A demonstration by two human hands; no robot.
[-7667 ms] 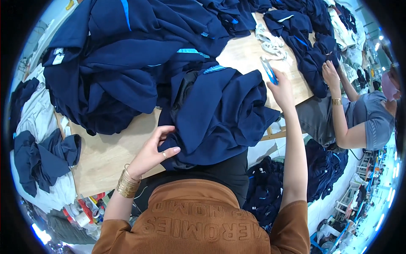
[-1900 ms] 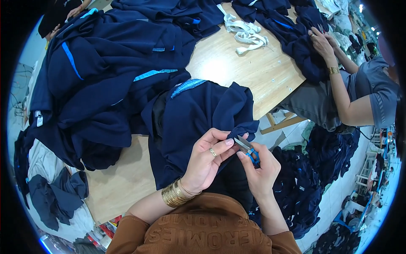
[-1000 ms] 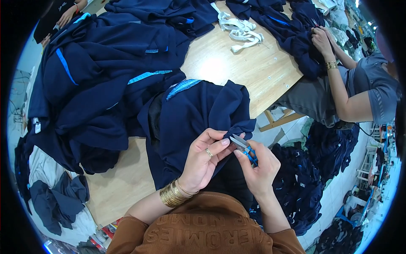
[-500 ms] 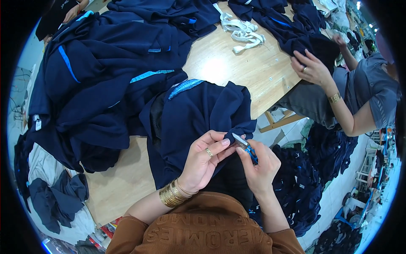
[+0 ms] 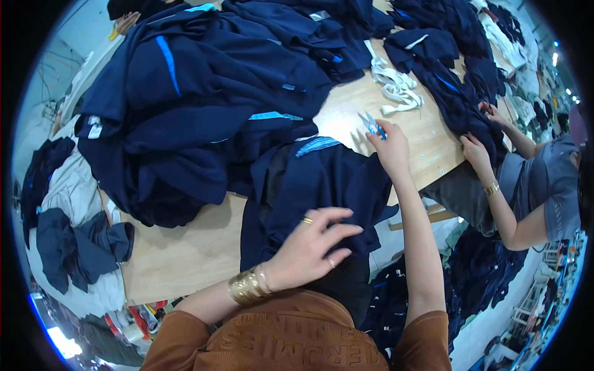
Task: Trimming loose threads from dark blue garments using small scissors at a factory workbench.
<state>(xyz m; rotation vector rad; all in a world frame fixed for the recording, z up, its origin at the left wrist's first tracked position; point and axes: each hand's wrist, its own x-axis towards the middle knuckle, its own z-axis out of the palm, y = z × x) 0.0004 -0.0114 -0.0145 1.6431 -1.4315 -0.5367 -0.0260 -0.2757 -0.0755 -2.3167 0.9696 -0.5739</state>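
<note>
My right hand (image 5: 393, 147) is closed around small thread snips (image 5: 371, 125) with blue handles. Their blades point up and away, over the bare tabletop (image 5: 346, 114). In front of me a navy garment (image 5: 315, 191) hangs off the table's near edge, with a light blue band (image 5: 317, 146) showing at its far end. My left hand (image 5: 309, 250) hovers above the garment's near part, fingers spread and holding nothing.
A big heap of navy garments (image 5: 185, 117) covers the table's left side. White tape (image 5: 396, 86) lies at the far middle. On the right a co-worker's hands (image 5: 479, 157) handle navy cloth (image 5: 458, 99). More dark garments (image 5: 482, 272) are piled below on the right.
My left hand has let go of the garment and its fingers have spread. My right hand has carried the snips forward, away from the cloth. The view has shifted somewhat.
</note>
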